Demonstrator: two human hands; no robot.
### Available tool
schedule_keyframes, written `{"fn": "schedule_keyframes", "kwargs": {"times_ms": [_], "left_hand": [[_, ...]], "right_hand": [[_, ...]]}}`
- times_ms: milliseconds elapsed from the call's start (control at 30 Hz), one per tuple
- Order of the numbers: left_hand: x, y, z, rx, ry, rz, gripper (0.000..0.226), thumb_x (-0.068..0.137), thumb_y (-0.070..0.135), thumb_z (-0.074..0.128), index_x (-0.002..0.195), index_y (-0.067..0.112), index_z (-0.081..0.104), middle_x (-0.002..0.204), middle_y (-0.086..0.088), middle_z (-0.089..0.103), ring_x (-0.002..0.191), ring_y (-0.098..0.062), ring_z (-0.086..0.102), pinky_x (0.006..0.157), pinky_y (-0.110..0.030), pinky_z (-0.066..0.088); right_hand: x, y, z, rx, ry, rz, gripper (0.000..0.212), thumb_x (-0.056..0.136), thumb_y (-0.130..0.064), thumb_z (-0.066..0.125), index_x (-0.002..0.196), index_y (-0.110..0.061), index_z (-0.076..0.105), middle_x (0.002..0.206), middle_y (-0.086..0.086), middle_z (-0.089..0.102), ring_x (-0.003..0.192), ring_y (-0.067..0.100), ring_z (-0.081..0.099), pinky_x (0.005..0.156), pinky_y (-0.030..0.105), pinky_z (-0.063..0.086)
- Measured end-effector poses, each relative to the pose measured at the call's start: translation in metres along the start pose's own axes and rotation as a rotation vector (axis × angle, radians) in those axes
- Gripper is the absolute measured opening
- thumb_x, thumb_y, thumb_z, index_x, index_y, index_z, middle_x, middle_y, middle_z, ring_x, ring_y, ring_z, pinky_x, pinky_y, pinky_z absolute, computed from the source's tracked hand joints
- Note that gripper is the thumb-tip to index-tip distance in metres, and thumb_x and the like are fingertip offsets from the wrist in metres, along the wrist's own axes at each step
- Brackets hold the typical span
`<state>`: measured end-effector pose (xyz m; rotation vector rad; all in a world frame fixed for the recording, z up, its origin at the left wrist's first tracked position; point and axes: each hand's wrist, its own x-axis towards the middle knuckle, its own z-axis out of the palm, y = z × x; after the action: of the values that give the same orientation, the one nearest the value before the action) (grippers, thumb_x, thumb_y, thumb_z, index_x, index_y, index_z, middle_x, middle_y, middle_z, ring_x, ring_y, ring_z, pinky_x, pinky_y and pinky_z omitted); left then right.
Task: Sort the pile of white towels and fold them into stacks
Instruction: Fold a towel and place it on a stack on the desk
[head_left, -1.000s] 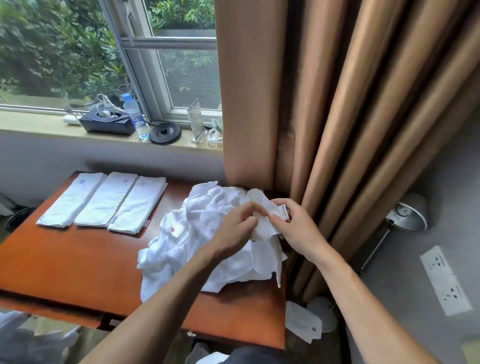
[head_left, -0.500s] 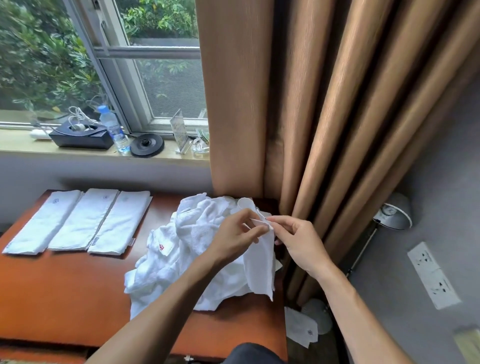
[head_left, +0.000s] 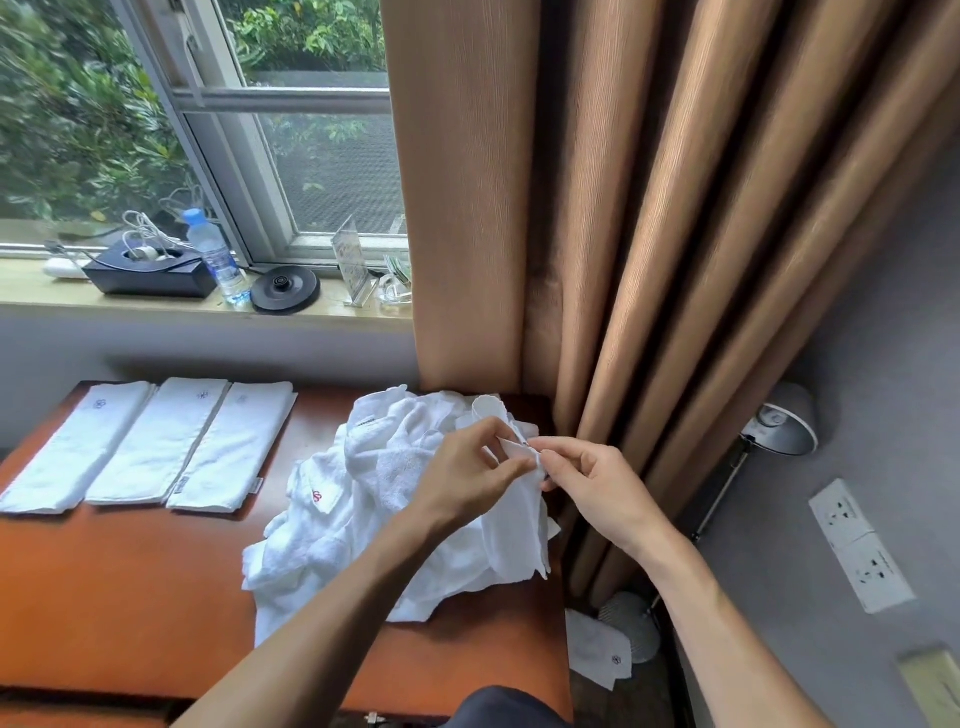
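Towel (head_left: 517, 530) pinched between left hand (head_left: 467, 480) and right hand (head_left: 597, 491) — over pile (head_left: 358, 499).

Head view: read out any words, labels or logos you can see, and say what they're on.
No words can be read.
Bottle label: blurred.
Sign stand: print too small.
Folded towels: small dark emblems and edge tags, no letters legible.
Pile: one red mark, unreadable.
Floor towel: a dark emblem only.
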<state>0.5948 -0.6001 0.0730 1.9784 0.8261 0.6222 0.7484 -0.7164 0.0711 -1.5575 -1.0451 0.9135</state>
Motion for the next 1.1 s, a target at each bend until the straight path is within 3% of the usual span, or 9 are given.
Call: {"fn": "schedule_keyframes", "kwargs": {"times_ms": [100, 267, 433, 567, 633, 767, 900, 1000, 1100], "left_hand": [[-0.001, 0.001, 0.002, 0.004, 0.014, 0.009, 0.019, 0.083, 0.042, 0.083, 0.085, 0.034, 0.066, 0.077, 0.013, 0.069, 0.067, -0.008, 0.068, 0.061, -0.028, 0.056], [-0.005, 0.002, 0.001, 0.043, -0.052, 0.002, 0.022, 0.085, 0.053, 0.079, 0.091, 0.035, 0.066, 0.083, 0.014, 0.070, 0.074, -0.006, 0.067, 0.068, -0.029, 0.057], [0.005, -0.013, -0.015, 0.247, -0.038, -0.090, 0.018, 0.091, 0.045, 0.070, 0.093, 0.027, 0.066, 0.086, 0.010, 0.066, 0.083, -0.011, 0.064, 0.079, -0.045, 0.056], [0.006, -0.012, -0.014, 0.336, -0.025, -0.064, 0.025, 0.090, 0.047, 0.073, 0.094, 0.023, 0.068, 0.102, 0.007, 0.054, 0.089, -0.011, 0.060, 0.081, -0.036, 0.053], [0.006, -0.007, -0.009, 0.250, -0.013, -0.026, 0.023, 0.089, 0.038, 0.076, 0.090, 0.017, 0.067, 0.099, 0.005, 0.061, 0.091, -0.012, 0.062, 0.083, -0.036, 0.054], [0.003, 0.004, -0.003, 0.034, 0.010, -0.056, 0.023, 0.086, 0.020, 0.078, 0.081, 0.014, 0.056, 0.080, 0.003, 0.063, 0.069, -0.006, 0.060, 0.068, -0.030, 0.049], [0.001, 0.013, -0.001, -0.038, 0.056, -0.046, 0.025, 0.087, 0.012, 0.077, 0.095, 0.011, 0.053, 0.091, -0.007, 0.065, 0.068, -0.004, 0.054, 0.065, -0.025, 0.047], [0.000, 0.019, -0.003, -0.082, 0.036, -0.035, 0.028, 0.089, 0.007, 0.074, 0.110, 0.017, 0.058, 0.092, 0.000, 0.065, 0.067, 0.004, 0.054, 0.065, -0.011, 0.044], [-0.002, 0.022, -0.005, -0.028, 0.017, -0.019, 0.018, 0.091, 0.007, 0.071, 0.092, 0.024, 0.068, 0.083, 0.011, 0.066, 0.070, 0.004, 0.057, 0.068, -0.015, 0.044]], "right_hand": [[-0.003, -0.001, -0.001, 0.057, -0.032, -0.026, 0.028, 0.086, -0.055, 0.074, 0.114, -0.050, 0.074, 0.113, -0.011, 0.078, 0.108, 0.009, 0.073, 0.094, 0.027, 0.058], [-0.007, 0.001, -0.012, 0.048, -0.005, -0.047, 0.018, 0.099, -0.026, 0.071, 0.113, -0.036, 0.077, 0.113, -0.011, 0.078, 0.112, 0.008, 0.072, 0.096, 0.026, 0.057], [-0.010, -0.005, -0.030, 0.040, 0.039, -0.037, 0.018, 0.094, -0.013, 0.074, 0.109, -0.022, 0.079, 0.105, -0.007, 0.080, 0.105, 0.008, 0.073, 0.089, 0.018, 0.055], [-0.011, -0.006, -0.041, -0.022, 0.066, -0.029, 0.023, 0.092, -0.002, 0.071, 0.105, -0.020, 0.080, 0.102, -0.010, 0.080, 0.103, 0.004, 0.073, 0.087, 0.015, 0.053], [-0.012, -0.005, -0.046, -0.057, 0.086, -0.036, 0.030, 0.090, 0.001, 0.068, 0.101, -0.023, 0.080, 0.100, -0.013, 0.080, 0.101, 0.002, 0.072, 0.085, 0.012, 0.052], [-0.012, -0.003, -0.054, -0.089, 0.122, -0.031, 0.035, 0.087, 0.003, 0.064, 0.098, -0.027, 0.080, 0.097, -0.014, 0.079, 0.091, 0.000, 0.072, 0.077, 0.008, 0.049], [-0.013, -0.005, -0.059, -0.079, 0.138, -0.066, 0.036, 0.087, 0.003, 0.063, 0.099, -0.027, 0.079, 0.096, -0.013, 0.079, 0.090, 0.001, 0.072, 0.076, 0.009, 0.050], [-0.014, -0.006, -0.059, -0.053, 0.172, -0.081, 0.034, 0.088, 0.003, 0.064, 0.099, -0.026, 0.078, 0.095, -0.012, 0.079, 0.087, 0.001, 0.070, 0.075, 0.010, 0.050], [-0.015, -0.004, -0.053, -0.031, 0.192, -0.072, 0.031, 0.090, -0.002, 0.064, 0.102, -0.027, 0.077, 0.097, -0.010, 0.078, 0.085, 0.002, 0.069, 0.074, 0.013, 0.051]]}}
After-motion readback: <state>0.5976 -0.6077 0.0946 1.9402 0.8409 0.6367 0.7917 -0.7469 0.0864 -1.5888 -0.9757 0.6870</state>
